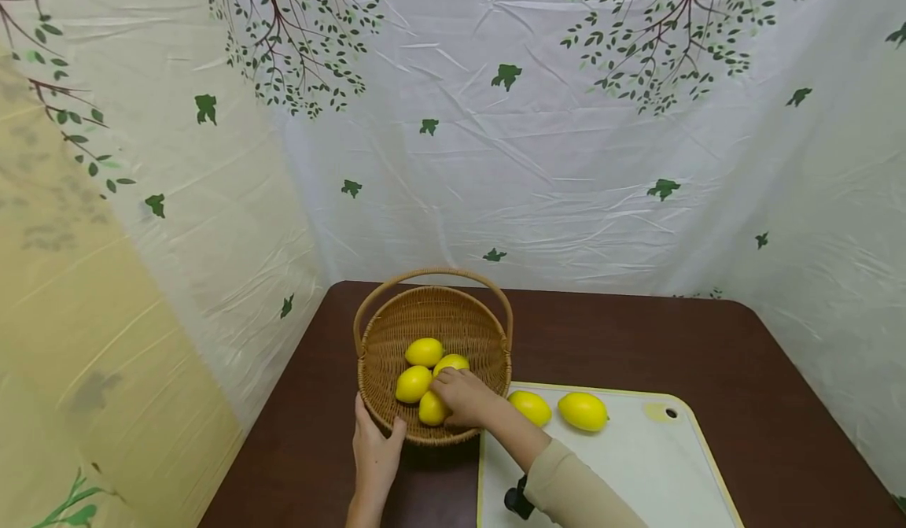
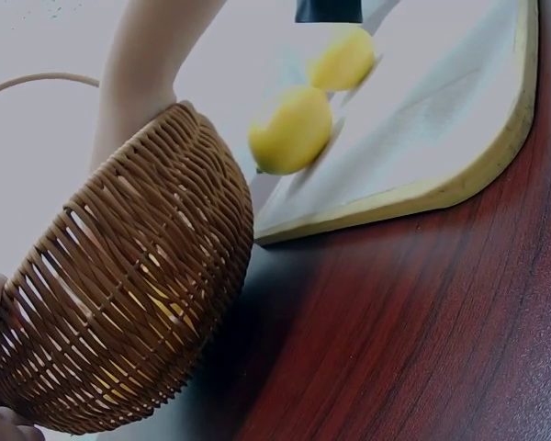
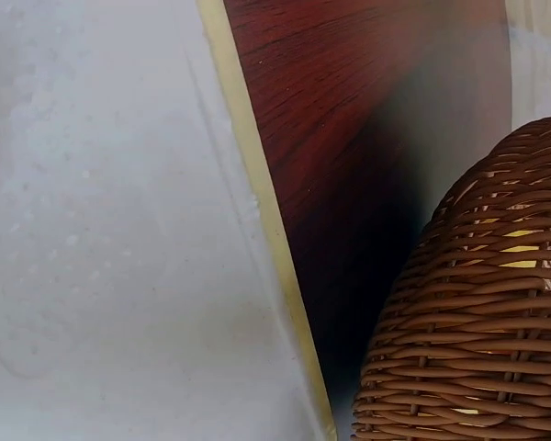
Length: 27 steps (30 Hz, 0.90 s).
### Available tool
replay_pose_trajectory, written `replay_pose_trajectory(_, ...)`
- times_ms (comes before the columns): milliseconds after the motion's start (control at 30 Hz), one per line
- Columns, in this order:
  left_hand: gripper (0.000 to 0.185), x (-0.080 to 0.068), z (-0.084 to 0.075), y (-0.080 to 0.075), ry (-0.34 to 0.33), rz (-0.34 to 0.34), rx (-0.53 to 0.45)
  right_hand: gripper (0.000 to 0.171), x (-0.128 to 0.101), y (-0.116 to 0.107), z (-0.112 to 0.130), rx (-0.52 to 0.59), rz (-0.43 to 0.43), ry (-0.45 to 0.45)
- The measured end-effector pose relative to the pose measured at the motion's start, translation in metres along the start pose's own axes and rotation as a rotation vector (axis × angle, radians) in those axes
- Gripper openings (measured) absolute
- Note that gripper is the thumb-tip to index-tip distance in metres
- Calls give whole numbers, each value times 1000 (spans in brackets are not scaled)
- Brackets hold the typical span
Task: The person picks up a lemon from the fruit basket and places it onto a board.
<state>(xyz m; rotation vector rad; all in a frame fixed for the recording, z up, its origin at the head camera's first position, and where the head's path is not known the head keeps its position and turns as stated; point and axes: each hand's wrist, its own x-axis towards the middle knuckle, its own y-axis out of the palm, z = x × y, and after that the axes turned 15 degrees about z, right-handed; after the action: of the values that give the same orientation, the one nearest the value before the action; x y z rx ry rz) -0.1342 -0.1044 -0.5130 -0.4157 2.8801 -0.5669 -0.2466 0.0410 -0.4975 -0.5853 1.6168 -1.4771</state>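
A brown wicker basket (image 1: 432, 312) with a hoop handle is tilted toward me, with several yellow lemons (image 1: 424, 352) inside. My left hand (image 1: 377, 449) grips its near left rim, the thumb over the edge and the fingers on the outer side. My right hand (image 1: 463, 399) reaches into the basket, its fingers curled over the nearest lemon (image 1: 432, 408) and partly hiding it. In the left wrist view, the basket's woven side (image 2: 156, 266) stands between the left hand's fingers (image 2: 2, 424) and the right forearm (image 2: 147, 64). The right wrist view shows no hand, just the basket wall (image 3: 477, 303).
A white cutting board (image 1: 616, 465) with a yellow edge lies right of the basket on the dark wooden table (image 1: 602, 331). Two more lemons (image 1: 583, 411) rest along its far side. Leaf-printed white sheeting (image 1: 439, 158) hangs around the table.
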Motion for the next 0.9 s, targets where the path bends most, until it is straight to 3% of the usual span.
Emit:
replay_pose_trajectory(200, 84, 0, -2, -1, -9, 1, -7, 56, 3, 0, 0, -5, 23, 0)
replay_pose_trajectory(533, 85, -1, -4, -1, -13, 5, 4, 51, 6, 4, -2, 16, -30, -88)
replay_pose_trajectory(900, 86, 2, -6, -2, -29, 12, 6, 53, 5, -2, -1, 7, -24, -93)
